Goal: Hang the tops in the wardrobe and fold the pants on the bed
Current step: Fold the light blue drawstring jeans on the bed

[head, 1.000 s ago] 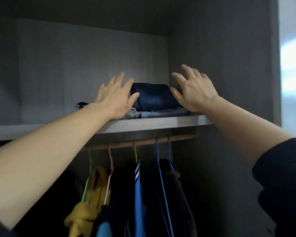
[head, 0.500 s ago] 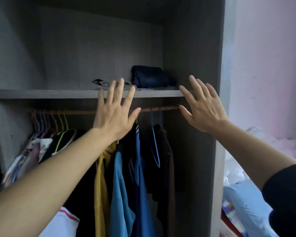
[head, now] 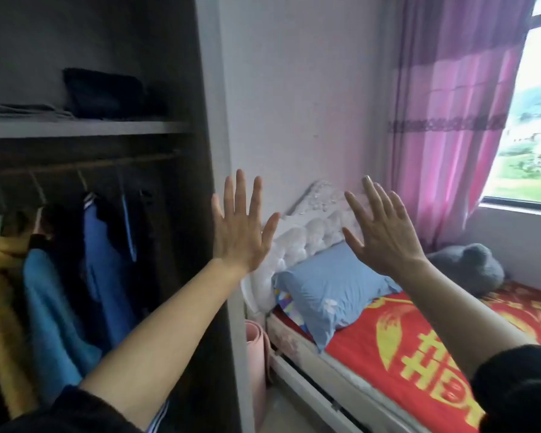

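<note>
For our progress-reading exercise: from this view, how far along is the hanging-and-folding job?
Looks done: tops hang on the wardrobe rail, and folded dark clothes sit on the shelf. In hand: nothing; left hand and right hand are open, raised. Left: unclear; nothing to fold shows on the bed.

Two hands, the left hand and the right hand, show before one wardrobe at left, where three coloured tops can be counted: one yellow top, one light blue top, one royal blue top. At right: one bed, one pillow, one plush toy.
</note>
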`<state>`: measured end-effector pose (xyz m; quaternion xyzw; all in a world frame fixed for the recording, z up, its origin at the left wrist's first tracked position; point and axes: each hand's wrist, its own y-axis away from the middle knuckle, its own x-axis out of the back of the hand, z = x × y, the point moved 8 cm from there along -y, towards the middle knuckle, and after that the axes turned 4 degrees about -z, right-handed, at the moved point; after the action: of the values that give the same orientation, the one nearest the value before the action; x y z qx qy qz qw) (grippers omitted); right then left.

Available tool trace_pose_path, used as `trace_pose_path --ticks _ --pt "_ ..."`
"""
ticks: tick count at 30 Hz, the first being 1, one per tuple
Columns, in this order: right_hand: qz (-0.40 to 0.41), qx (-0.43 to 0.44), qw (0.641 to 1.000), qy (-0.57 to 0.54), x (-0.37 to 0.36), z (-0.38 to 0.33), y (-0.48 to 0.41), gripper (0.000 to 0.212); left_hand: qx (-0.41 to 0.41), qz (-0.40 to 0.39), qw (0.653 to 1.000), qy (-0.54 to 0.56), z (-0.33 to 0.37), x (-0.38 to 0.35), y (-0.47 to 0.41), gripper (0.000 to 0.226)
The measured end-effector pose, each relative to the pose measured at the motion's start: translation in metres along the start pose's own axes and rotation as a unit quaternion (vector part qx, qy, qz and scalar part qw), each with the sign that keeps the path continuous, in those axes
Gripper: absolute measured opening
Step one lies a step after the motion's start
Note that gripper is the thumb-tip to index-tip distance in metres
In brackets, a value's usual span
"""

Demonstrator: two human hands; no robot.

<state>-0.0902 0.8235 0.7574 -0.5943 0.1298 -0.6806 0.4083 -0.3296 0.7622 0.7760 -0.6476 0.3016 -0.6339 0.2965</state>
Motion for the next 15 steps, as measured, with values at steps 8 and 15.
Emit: trace_pose_path --ticks 8,15 --pt "-0.081 -0.152 0.981 0.085 -0.027 0.288 0.170 0.071 -0.144 -0.042 0.978 0.143 0.338 -0.099 -0.023 0.071" --pt "-0.143 -0.275 0.942 0.130 -0.039 0.459 0.307 0.074 -0.218 -0.106 0.949 0.202 0.542 -0.169 -0.002 0.072"
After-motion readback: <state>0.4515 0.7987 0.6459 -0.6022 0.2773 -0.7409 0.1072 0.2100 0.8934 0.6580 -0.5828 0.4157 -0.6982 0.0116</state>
